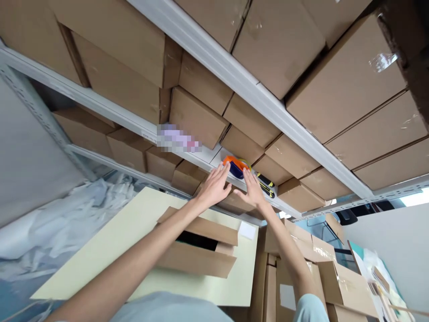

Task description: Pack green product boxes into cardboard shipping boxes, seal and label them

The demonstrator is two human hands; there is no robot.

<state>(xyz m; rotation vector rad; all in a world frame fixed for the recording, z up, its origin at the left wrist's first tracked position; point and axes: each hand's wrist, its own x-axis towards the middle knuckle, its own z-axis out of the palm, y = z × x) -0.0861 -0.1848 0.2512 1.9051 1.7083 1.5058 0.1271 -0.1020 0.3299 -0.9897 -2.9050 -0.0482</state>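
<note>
An orange-and-dark-blue object [236,167] sits on the front edge of a white shelf [205,154], just above the middle of the view. The left hand [216,183] lies at its 8 o'clock, the right hand [253,191] at its 5 o'clock. Both hands are open and palm-down, fingers stretched forward, thumbs pointing toward each other. Their fingertips are right at the object's two ends — whether they touch it I cannot tell — and neither hand has a grip on anything.

Taking clock directions from that object, two black-and-yellow cutters [267,189] lie at 4 o'clock, close to the right hand. At 10 o'clock a pinkish, violet item [179,138] is too blurred to name. Brown cartons [197,114] fill the shelf from 10 round to 3 o'clock. Below, at 7 o'clock, a box with raised flaps [201,260] stands on a pale surface [124,237]; a white slip [247,230] lies near 6 o'clock. Crumpled plastic [77,214] heaps up between 8 and 9.
</note>
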